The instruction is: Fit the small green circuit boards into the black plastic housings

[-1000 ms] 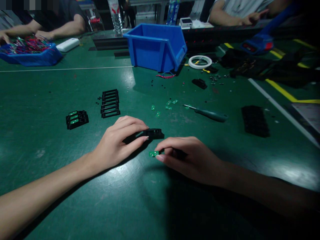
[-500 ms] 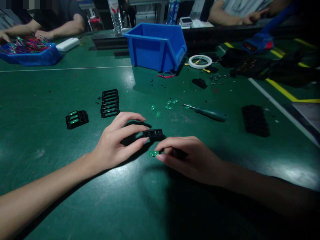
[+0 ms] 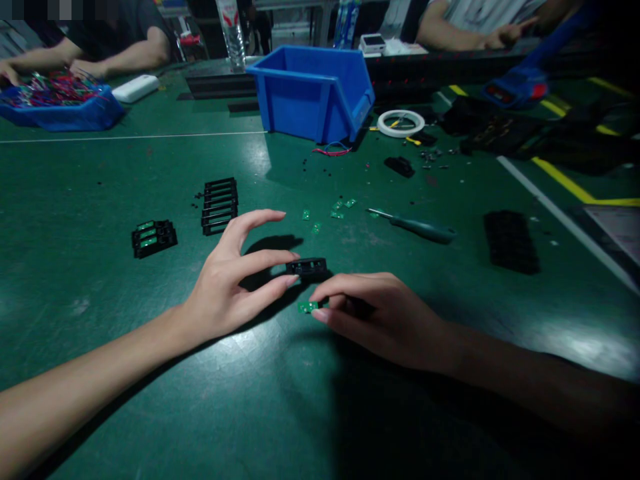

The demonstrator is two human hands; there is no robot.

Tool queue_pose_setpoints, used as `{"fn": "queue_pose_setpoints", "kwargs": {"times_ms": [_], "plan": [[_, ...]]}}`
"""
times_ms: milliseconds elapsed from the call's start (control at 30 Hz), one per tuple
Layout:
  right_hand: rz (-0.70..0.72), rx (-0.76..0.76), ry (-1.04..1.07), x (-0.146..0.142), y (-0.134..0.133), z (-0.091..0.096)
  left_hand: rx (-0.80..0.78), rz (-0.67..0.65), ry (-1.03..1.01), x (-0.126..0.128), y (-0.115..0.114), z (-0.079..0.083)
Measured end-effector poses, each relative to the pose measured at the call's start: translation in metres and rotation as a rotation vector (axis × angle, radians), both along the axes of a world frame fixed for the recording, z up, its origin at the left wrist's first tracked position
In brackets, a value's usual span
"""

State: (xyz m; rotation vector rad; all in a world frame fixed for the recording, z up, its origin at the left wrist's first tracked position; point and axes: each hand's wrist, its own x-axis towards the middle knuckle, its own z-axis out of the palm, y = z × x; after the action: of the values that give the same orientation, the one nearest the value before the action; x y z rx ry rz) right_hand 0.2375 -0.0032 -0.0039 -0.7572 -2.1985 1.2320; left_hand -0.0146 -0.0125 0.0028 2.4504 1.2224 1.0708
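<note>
Between the thumb and a finger of my left hand (image 3: 225, 277) is a small black plastic housing (image 3: 309, 267) with openings in its face; another finger is raised away from it. My right hand (image 3: 375, 313) pinches a small green circuit board (image 3: 306, 307) just below the housing, apart from it. Several more green circuit boards (image 3: 337, 215) lie loose beyond my hands. To the left sits a group of black housings (image 3: 154, 239) with green boards in them, and behind my left hand lies a row of black frames (image 3: 220, 205).
A screwdriver (image 3: 423, 228) lies right of the loose boards, and a black block (image 3: 511, 241) farther right. At the back stand a blue bin (image 3: 300, 100), a white ring (image 3: 401, 124), a blue tray of wires (image 3: 65, 110) and a blue power tool (image 3: 517, 87). Two people sit across the table.
A finger of my left hand has lifted up and away from the black housing. My right hand and the green circuit board have stayed in place.
</note>
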Motion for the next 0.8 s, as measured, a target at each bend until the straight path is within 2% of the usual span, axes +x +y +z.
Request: {"fn": "queue_pose_setpoints", "kwargs": {"times_ms": [800], "plan": [[-0.013, 0.022, -0.018, -0.0002, -0.0004, 0.002, 0.016, -0.026, 0.073, -0.0005, 0.0013, -0.0003]]}}
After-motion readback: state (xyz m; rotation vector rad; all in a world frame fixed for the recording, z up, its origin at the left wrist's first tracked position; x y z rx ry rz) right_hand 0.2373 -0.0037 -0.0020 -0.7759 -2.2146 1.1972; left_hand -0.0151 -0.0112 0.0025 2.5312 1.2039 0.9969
